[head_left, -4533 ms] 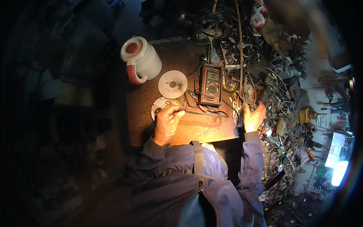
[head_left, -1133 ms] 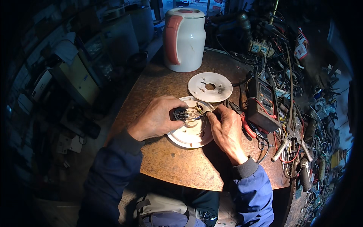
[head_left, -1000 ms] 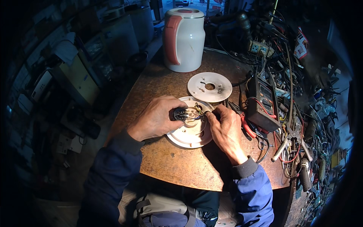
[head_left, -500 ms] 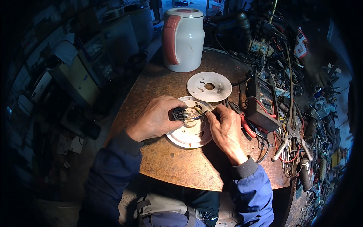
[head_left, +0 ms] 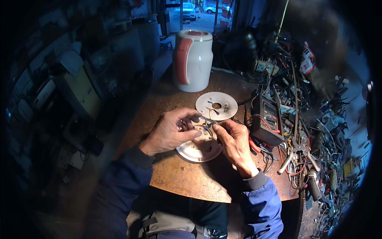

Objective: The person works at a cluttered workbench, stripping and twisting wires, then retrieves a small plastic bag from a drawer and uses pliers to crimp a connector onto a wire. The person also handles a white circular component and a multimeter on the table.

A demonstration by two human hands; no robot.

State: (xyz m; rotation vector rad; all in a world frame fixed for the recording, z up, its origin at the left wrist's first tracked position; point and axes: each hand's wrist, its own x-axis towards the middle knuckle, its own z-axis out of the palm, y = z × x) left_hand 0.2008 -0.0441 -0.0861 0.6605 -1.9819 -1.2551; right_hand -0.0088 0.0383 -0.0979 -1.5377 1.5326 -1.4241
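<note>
On the bench lies a round white plastic kettle base (head_left: 193,154), its inner side up. Over it my left hand (head_left: 169,129) is open, with thumb and curled fingers apart; nothing shows between them, though its palm is hidden. At the base's right side my right hand (head_left: 235,142) pinches thin wires (head_left: 208,126), some yellow-green and one with a blue part. Their loose ends rise towards the left fingertips. A white disc cover (head_left: 227,113) with a central hole and dark smudges lies just behind the base.
A white kettle (head_left: 201,63) with a red handle stands at the back. To the right are a multimeter (head_left: 267,115) with red leads, pliers (head_left: 298,153) and a dense heap of cables and parts (head_left: 324,137). The wooden bench's front edge (head_left: 191,192) curves before me.
The black round connector that was in my left hand no longer shows, and those fingers have spread. The wires now stand up from my right hand's pinch. The view has tilted upward.
</note>
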